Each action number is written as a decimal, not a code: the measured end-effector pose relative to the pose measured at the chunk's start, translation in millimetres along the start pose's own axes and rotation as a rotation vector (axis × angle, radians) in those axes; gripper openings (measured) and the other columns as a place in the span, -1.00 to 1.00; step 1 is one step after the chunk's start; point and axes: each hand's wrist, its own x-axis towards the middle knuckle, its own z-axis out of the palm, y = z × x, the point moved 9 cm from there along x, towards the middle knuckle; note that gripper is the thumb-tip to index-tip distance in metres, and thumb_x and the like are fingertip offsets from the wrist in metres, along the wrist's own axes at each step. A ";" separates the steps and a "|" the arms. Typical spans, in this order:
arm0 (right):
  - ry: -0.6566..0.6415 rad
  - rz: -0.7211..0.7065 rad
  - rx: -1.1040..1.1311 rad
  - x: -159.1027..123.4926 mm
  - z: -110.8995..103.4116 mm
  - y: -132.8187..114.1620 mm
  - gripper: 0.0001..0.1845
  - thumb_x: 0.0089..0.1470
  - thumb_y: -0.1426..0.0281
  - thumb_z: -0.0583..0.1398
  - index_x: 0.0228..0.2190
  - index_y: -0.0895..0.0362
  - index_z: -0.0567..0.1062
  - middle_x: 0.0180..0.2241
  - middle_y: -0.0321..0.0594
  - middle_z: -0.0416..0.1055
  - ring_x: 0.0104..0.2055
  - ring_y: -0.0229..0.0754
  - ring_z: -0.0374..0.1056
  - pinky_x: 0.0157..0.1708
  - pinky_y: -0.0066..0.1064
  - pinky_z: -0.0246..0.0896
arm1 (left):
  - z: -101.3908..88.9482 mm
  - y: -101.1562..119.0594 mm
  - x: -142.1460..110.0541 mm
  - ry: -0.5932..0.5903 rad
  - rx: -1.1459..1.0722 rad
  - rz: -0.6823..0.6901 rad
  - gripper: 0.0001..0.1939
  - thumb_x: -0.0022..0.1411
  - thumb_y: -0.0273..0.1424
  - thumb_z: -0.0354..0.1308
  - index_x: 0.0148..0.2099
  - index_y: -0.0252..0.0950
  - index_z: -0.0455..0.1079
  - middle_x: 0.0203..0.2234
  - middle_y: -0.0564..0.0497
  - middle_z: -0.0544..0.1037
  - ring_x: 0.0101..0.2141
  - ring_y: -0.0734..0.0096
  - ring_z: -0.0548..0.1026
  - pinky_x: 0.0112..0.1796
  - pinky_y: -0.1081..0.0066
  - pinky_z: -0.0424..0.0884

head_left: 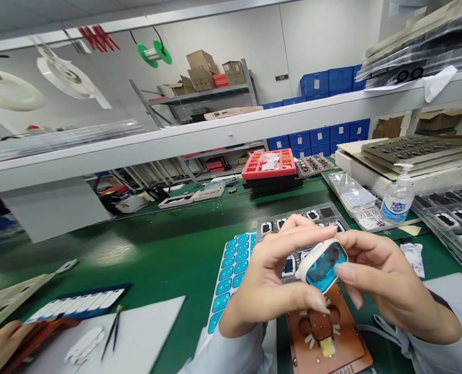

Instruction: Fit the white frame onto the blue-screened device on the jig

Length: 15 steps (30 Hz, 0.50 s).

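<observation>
A small rounded white device with a blue film over its dark screen (325, 267) is raised above the bench, tilted towards me. My left hand (266, 280) is closed on its left side, thumb below and fingers along the top. From the other side, my right hand (386, 280) pinches its right end, the thumb resting at the edge of the blue film. Beneath lies a brown plate with a bear-like figure (318, 324), partly covered by my hands. Behind them is a clear tray of white-framed parts (326, 212). A sheet of blue film pieces (223, 285) lies left of my left wrist.
At the far left, another person's hand (5, 343) is near tweezers (112, 332) on a white mat (153, 332). A red compartment tray (270, 163) stands behind. On the right are a pump bottle (398, 197) and stacked trays (457, 223). A shelf beam (231, 130) crosses above the bench.
</observation>
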 end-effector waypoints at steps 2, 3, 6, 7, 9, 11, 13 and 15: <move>0.025 -0.033 -0.019 -0.1 -2.0 -1.9 -0.78 0.01 0.27 0.39 -0.40 0.15 0.57 -0.57 -0.34 0.40 -0.70 -0.46 0.18 -0.70 -0.63 0.16 | 4.5 2.7 0.6 -0.031 0.037 0.010 -0.46 0.15 -0.04 0.29 0.13 -0.11 0.47 -0.28 -0.08 0.58 -0.20 0.24 0.41 -0.18 0.26 0.42; 0.038 -0.050 -0.036 -0.4 -3.1 -2.7 -0.79 0.02 0.26 0.39 -0.41 0.15 0.56 -0.58 -0.35 0.39 -0.71 -0.45 0.18 -0.70 -0.63 0.16 | 6.8 3.9 0.8 -0.039 0.063 0.011 -0.49 0.20 -0.07 0.26 0.14 -0.13 0.46 -0.24 -0.09 0.59 -0.17 0.23 0.42 -0.16 0.24 0.43; 0.100 -0.113 -0.110 -2.8 -8.0 -6.3 -0.78 0.05 0.23 0.37 -0.42 0.13 0.55 -0.61 -0.34 0.41 -0.68 -0.36 0.29 -0.66 -0.57 0.26 | 8.1 9.7 0.3 0.038 0.163 0.032 -0.64 0.32 -0.29 0.18 0.14 -0.18 0.45 -0.13 -0.11 0.60 -0.12 0.24 0.46 -0.10 0.23 0.45; 0.122 -0.137 -0.127 -3.9 -9.4 -8.1 -0.77 0.06 0.23 0.37 -0.42 0.13 0.55 -0.59 -0.31 0.44 -0.63 -0.31 0.36 -0.60 -0.53 0.34 | 6.8 12.5 -0.5 0.089 0.189 0.049 -0.66 0.32 -0.38 0.18 0.13 -0.18 0.46 -0.11 -0.10 0.60 -0.13 0.26 0.47 -0.10 0.23 0.45; 0.144 -0.175 -0.143 -6.1 -10.7 -10.8 -0.79 0.08 0.23 0.36 -0.40 0.12 0.57 -0.51 -0.24 0.52 -0.51 -0.21 0.47 -0.46 -0.43 0.47 | 3.9 18.7 -3.1 0.189 0.224 0.101 -0.65 0.25 -0.52 0.22 0.08 -0.19 0.48 -0.13 -0.08 0.61 -0.15 0.29 0.51 -0.11 0.27 0.47; 0.154 -0.205 -0.146 -8.2 -11.2 -13.1 -0.83 0.10 0.25 0.35 -0.33 0.09 0.59 -0.43 -0.21 0.57 -0.46 -0.18 0.50 -0.39 -0.37 0.52 | 3.4 23.9 -5.2 0.231 0.256 0.162 -0.66 0.22 -0.57 0.25 0.03 -0.20 0.49 -0.16 -0.06 0.62 -0.18 0.31 0.54 -0.13 0.30 0.49; 0.166 -0.241 -0.145 -10.4 -12.2 -15.7 -0.85 0.11 0.29 0.35 -0.26 0.04 0.60 -0.37 -0.22 0.60 -0.43 -0.18 0.52 -0.38 -0.39 0.52 | 6.0 27.5 -5.8 0.208 0.312 0.223 -0.67 0.21 -0.51 0.29 0.03 -0.23 0.48 -0.14 -0.09 0.61 -0.17 0.30 0.55 -0.13 0.31 0.50; 0.168 -0.260 -0.139 -12.4 -12.6 -16.7 -0.83 0.13 0.31 0.34 -0.19 0.00 0.60 -0.28 -0.21 0.61 -0.35 -0.16 0.54 -0.34 -0.41 0.51 | 9.2 29.0 -5.3 0.161 0.389 0.267 -0.57 0.14 -0.37 0.38 0.06 -0.26 0.46 -0.08 -0.13 0.58 -0.12 0.27 0.55 -0.11 0.31 0.50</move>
